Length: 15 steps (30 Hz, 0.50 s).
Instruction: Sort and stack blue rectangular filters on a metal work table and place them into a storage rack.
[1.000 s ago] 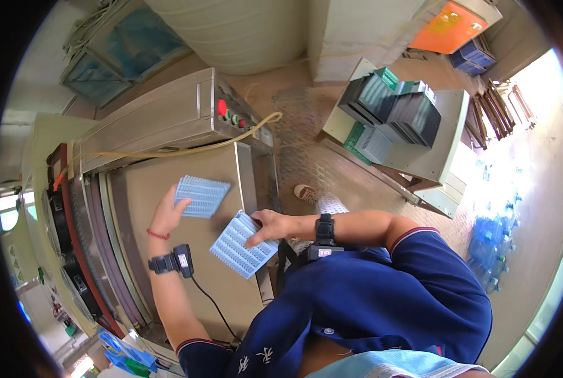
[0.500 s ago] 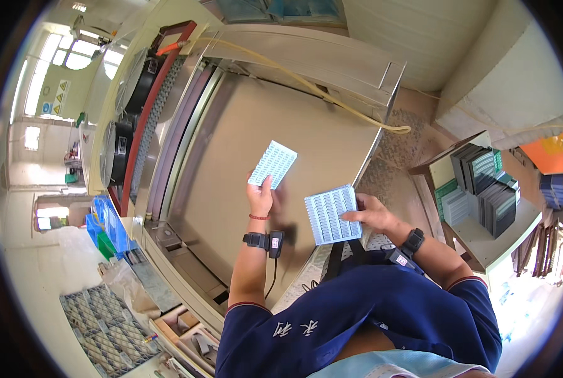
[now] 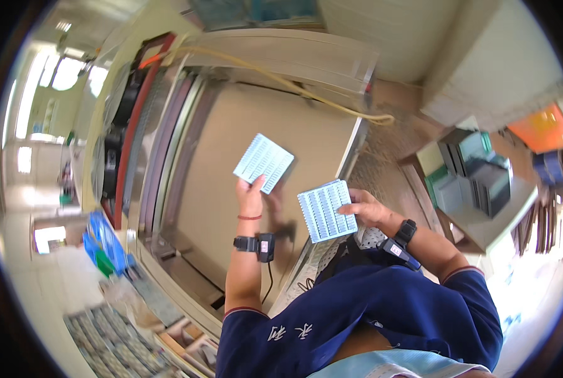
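Note:
My left hand (image 3: pixel 250 196) pinches the lower edge of a light-blue square panel (image 3: pixel 265 160) patterned with rows of small slots and a toothed edge. It is held up over the brown flat bed of a machine (image 3: pixel 231 132). A second light-blue slotted panel (image 3: pixel 327 213) of the same kind is gripped by my right hand (image 3: pixel 367 208), thumb on its face and fingers behind. This panel is nearer my body, over the bed's near right edge. The two panels are apart, both with their slotted faces toward me.
A yellow hose (image 3: pixel 294 85) runs along the machine's far side. To the right, a small table (image 3: pixel 508 220) bears dark and pale stacked panels (image 3: pixel 490 189). Blue bins (image 3: pixel 102 236) and a patterned grid mat (image 3: pixel 114 340) lie at the left. Black fans (image 3: pixel 112 154) line the machine's left.
The panel in my left hand has turned to show its face more squarely. My view has shifted slightly, and both hands still hold their panels.

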Motion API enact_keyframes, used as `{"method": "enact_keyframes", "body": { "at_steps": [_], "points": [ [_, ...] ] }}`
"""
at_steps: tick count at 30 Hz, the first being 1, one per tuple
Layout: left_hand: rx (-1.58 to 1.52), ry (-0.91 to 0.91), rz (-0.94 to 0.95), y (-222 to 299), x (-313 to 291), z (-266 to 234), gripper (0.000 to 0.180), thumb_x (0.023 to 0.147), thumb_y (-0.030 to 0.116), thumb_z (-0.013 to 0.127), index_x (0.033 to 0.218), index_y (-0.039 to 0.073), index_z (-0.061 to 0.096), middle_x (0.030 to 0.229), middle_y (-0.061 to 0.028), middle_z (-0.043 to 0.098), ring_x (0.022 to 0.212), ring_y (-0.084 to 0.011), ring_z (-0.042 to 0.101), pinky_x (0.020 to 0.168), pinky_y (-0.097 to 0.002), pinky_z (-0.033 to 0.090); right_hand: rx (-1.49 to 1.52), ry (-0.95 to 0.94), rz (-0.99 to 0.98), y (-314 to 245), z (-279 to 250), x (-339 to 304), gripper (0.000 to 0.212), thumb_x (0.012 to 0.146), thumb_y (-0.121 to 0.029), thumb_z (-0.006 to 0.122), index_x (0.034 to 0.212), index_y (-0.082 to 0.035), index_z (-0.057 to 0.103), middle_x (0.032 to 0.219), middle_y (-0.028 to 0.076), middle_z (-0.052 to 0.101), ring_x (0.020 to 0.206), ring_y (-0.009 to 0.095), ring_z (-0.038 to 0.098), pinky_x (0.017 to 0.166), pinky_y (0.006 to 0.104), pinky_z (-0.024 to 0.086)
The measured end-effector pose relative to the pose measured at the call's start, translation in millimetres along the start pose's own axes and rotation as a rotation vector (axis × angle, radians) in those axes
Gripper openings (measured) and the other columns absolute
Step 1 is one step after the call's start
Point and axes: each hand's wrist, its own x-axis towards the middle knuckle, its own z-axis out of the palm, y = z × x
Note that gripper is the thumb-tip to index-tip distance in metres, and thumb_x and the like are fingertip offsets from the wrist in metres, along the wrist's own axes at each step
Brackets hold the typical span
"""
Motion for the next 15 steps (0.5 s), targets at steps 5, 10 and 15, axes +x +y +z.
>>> {"method": "enact_keyframes", "body": {
  "at_steps": [5, 10, 15],
  "points": [
    [-0.204, -0.194, -0.141, 47.2, -17.2, 44.7, 0.045, 0.082, -0.009, 0.05, 0.125, -0.006, 0.042, 0.121, -0.014, 0.054, 0.11, -0.0252, 0.053, 0.095, -0.0363, 0.043, 0.51, 0.076, -0.098, 29.1, -12.7, -61.0, 0.053, 0.08, -0.012, 0.065, 0.123, 0.008, 0.044, 0.117, 0.015, 0.056, 0.107, 0.025, 0.056, 0.093, 0.038, 0.045],
    [-0.312, -0.351, -0.331, 26.0, -52.9, 132.3, 0.046, 0.081, -0.01, 0.05, 0.126, -0.004, 0.042, 0.12, -0.0143, 0.054, 0.109, -0.0254, 0.054, 0.094, -0.0358, 0.044, 0.466, 0.34, -0.386, 49.2, -50.7, -169.0, 0.051, 0.078, -0.015, 0.066, 0.12, 0.007, 0.046, 0.115, 0.015, 0.057, 0.104, 0.023, 0.057, 0.092, 0.0367, 0.045],
    [-0.313, -0.473, -0.637, -68.2, -116.0, 242.3, 0.045, 0.078, -0.01, 0.055, 0.121, 0.001, 0.047, 0.116, -0.0105, 0.057, 0.104, -0.0234, 0.058, 0.086, -0.0357, 0.049, 0.461, 0.563, -0.572, 94.8, -82.1, -276.2, 0.052, 0.077, -0.015, 0.066, 0.12, 0.008, 0.045, 0.112, 0.015, 0.059, 0.1, 0.022, 0.059, 0.089, 0.0352, 0.047]
  ]
}}
